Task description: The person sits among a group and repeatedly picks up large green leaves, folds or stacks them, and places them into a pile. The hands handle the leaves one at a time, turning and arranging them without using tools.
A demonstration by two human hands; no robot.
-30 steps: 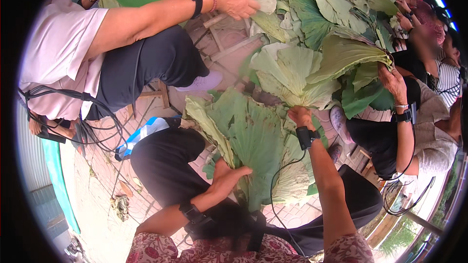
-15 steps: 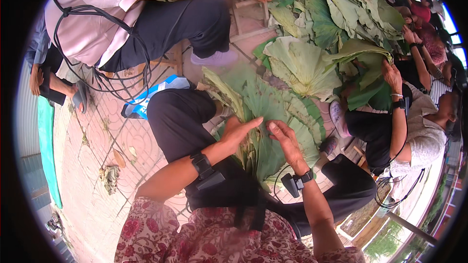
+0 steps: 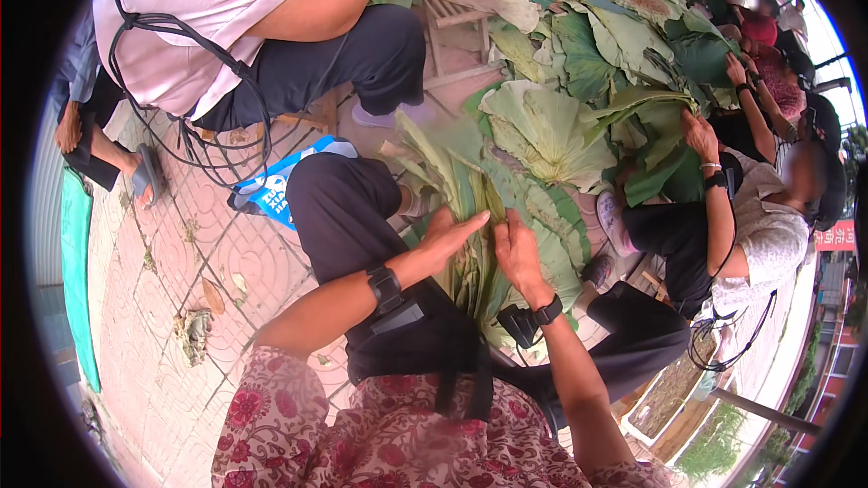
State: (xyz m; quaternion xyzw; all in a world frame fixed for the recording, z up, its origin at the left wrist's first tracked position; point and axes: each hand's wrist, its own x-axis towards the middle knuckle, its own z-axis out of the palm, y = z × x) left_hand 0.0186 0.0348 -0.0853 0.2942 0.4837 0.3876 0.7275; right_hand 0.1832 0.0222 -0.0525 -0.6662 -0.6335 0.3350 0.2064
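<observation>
Between my knees stands a folded bundle of lotus leaves (image 3: 466, 194), green with yellowed, crumpled edges. My left hand (image 3: 450, 239) is closed round its left side, the thumb stretched across the front and the fingers partly hidden by leaf. On the other side my right hand (image 3: 518, 251) pinches the fold, its fingers bent round the leaf edge. Beneath and behind the bundle lies a broad spread of green lotus leaves (image 3: 556, 221) with brownish edges. A pale, fan-shaped lotus leaf (image 3: 547, 131) rests just beyond it.
A large heap of lotus leaves (image 3: 624, 27) covers the far ground. At right, a seated co-worker's hand (image 3: 698, 134) holds a leaf. Another person in pink (image 3: 199, 27) sits far left, a cable looped round them. A blue-white bag (image 3: 276, 194) lies by my left knee.
My right hand has closed on the leaf and the bundle is folded narrower. The far-left person's arm has drawn back from the heap.
</observation>
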